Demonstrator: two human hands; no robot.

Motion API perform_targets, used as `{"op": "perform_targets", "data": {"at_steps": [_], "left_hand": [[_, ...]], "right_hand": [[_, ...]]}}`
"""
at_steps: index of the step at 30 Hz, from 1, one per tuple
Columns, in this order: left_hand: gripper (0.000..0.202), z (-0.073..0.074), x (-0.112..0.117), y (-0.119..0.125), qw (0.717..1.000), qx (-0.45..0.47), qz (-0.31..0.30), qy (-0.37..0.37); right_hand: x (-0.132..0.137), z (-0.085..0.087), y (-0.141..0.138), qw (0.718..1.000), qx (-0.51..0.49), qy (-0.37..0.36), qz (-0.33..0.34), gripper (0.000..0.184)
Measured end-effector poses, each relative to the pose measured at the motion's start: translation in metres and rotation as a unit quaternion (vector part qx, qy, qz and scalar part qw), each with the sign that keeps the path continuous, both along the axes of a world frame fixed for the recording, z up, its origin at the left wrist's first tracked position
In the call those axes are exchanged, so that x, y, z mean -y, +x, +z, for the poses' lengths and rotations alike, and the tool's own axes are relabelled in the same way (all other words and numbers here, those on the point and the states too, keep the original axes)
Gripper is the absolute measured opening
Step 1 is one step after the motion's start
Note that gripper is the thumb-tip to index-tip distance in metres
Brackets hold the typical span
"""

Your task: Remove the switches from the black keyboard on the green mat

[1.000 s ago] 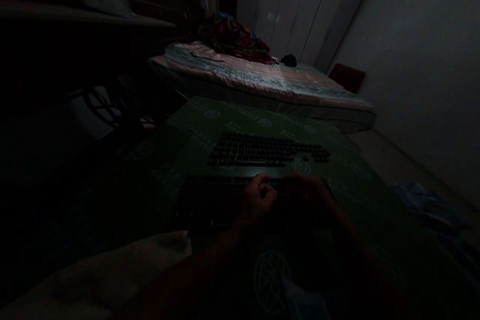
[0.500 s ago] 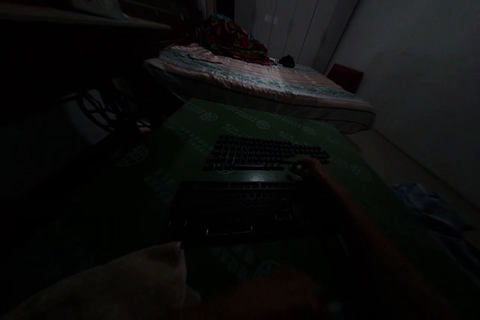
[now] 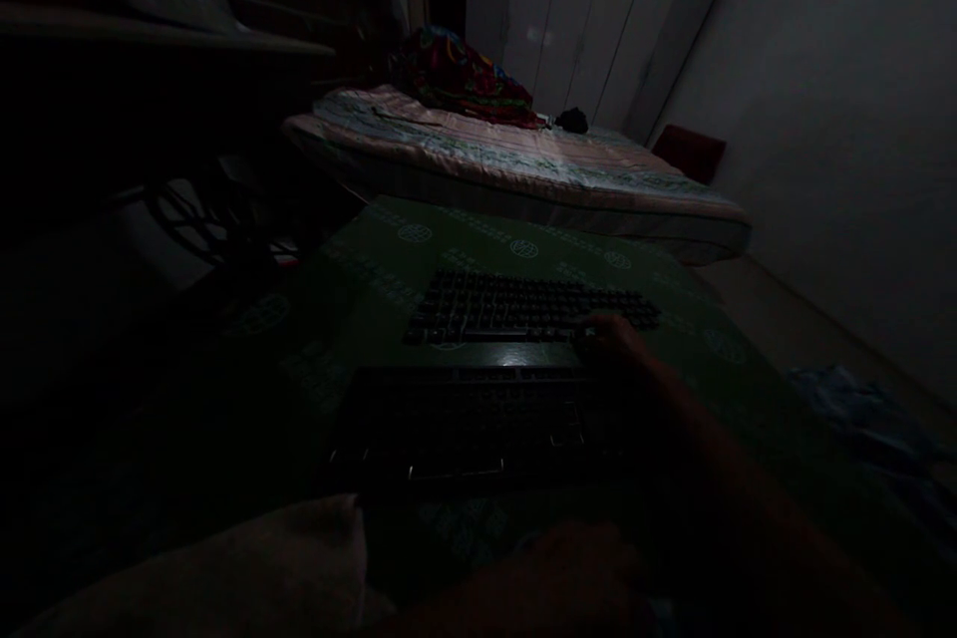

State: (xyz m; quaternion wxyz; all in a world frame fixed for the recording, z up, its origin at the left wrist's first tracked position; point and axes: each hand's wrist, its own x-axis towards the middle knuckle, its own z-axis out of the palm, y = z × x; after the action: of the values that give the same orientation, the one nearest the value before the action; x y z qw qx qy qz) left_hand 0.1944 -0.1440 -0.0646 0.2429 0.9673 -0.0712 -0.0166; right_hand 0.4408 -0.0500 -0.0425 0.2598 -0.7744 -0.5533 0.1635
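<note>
The room is very dark. Loose black keycaps (image 3: pixel 500 304) lie in rows, like a keyboard layout, on a green printed board (image 3: pixel 299 369). At the right end of their bottom row is my right hand (image 3: pixel 614 331), its fingers pinched on a small dark keycap (image 3: pixel 588 330) at the board's surface. Nearer to me lies a black keyboard base (image 3: pixel 456 419), with its keycaps off over much of it as far as the dark shows. My left hand (image 3: pixel 572 563) rests low at the bottom edge; its fingers are lost in shadow.
A light brown cloth (image 3: pixel 224 568) covers the lower left. Behind the board stands a bed (image 3: pixel 523 159) with a red patterned blanket (image 3: pixel 471 80). A dark table with a wheel (image 3: pixel 183 219) is at the left, and crumpled fabric (image 3: pixel 852 409) lies at the right.
My right hand has lowered slightly with the keycap, which now sits in line with the bottom row. My left hand has come up a little into view.
</note>
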Motion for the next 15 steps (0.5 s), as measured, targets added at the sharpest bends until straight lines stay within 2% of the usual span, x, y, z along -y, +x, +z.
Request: {"op": "perform_targets", "data": {"at_steps": [4,6,9,15], "left_hand": [[0.011,0.008,-0.002,-0.002,0.993,0.052,-0.008,0.104],[0.01,0.012,-0.001,-0.003,0.988,0.093,-0.001,0.126],[0.014,0.011,0.002,-0.002,0.988,0.113,0.006,0.108],[0.013,-0.006,0.007,0.0,0.992,0.101,-0.037,0.069]], "right_hand": [[0.001,-0.002,-0.001,1.0,0.002,-0.009,-0.007,0.022],[0.001,-0.003,-0.001,1.0,0.002,-0.01,-0.008,0.024],[-0.001,-0.005,-0.001,1.0,0.002,-0.011,-0.006,0.027],[-0.003,-0.008,0.003,1.0,0.002,-0.01,-0.008,0.03]]}}
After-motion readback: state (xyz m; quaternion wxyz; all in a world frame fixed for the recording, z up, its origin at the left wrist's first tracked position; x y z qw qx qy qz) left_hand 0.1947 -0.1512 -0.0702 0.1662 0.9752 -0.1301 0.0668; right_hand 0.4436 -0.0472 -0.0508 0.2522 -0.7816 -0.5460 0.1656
